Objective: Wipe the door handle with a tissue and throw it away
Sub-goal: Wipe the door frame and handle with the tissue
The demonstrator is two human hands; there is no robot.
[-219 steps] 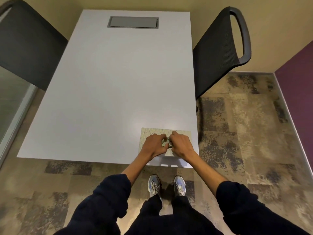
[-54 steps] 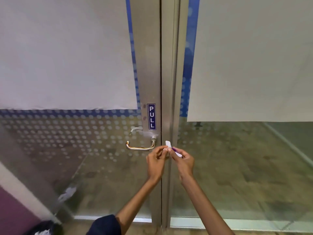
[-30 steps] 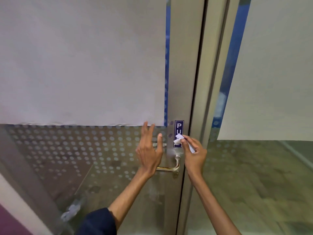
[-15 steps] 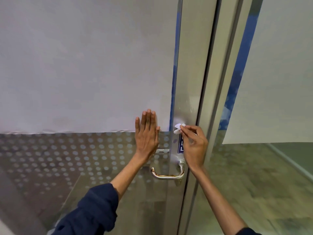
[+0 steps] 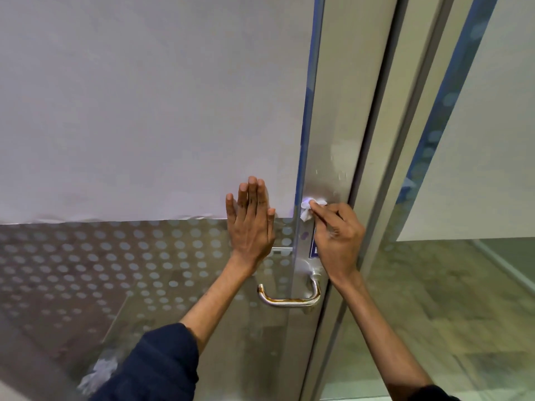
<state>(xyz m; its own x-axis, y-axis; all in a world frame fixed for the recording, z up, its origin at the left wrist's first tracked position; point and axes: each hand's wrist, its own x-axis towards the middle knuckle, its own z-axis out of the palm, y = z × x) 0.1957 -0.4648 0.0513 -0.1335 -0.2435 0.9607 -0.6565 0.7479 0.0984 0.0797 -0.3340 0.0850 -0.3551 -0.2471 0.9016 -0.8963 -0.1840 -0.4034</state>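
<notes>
A curved metal door handle [image 5: 289,299] with brownish stains sticks out of the steel door stile [image 5: 335,140]. My right hand [image 5: 337,238] pinches a small crumpled white tissue [image 5: 308,208] and presses it against the stile, well above the handle. It covers most of the blue PULL sign [image 5: 314,250]. My left hand [image 5: 250,221] lies flat with fingers spread on the glass door panel, left of the stile and above the handle.
The door's upper glass is covered by a white sheet [image 5: 144,96]; its lower glass carries a dot pattern [image 5: 101,256]. A fixed frame post [image 5: 411,125] and a second glass pane [image 5: 463,285] stand to the right. Something white and crumpled [image 5: 98,371] shows low left.
I left the table and came to the door with the tissue. Over the last second my left hand flattened on the glass and my right hand carried the tissue up the stile above the sign.
</notes>
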